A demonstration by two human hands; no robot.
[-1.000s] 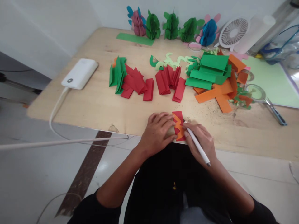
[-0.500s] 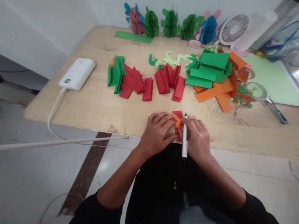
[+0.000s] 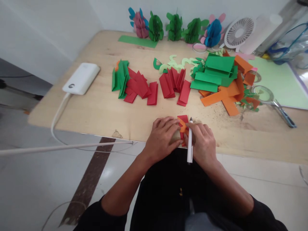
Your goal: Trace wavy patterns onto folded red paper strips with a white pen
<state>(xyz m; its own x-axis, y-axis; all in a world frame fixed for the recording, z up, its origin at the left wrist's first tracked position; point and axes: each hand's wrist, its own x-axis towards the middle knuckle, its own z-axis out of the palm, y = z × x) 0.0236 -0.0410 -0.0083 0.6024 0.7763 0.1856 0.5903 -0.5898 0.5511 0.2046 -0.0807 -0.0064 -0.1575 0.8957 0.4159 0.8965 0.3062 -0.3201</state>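
At the table's front edge lies a red folded paper (image 3: 183, 118) with an orange cut piece (image 3: 182, 124) on top of it. My left hand (image 3: 161, 136) presses on the papers from the left, its fingertips on their left edge. From the right, my right hand (image 3: 204, 141) holds a white pen (image 3: 190, 144), dark tip pointing away from me, while its fingertips touch the orange piece. Beyond my hands are folded red papers (image 3: 184, 93) and a stack of green folded papers (image 3: 220, 64).
Orange strips (image 3: 231, 96) and scissors (image 3: 285, 114) lie to the right. A white power bank (image 3: 81, 78) with a cable is at the left. Paper figures (image 3: 174, 28) and a small fan (image 3: 239, 32) stand along the wall.
The view has shifted slightly, so the table's far objects appear a little lower. My hands, the pen and the papers keep nearly the same positions.
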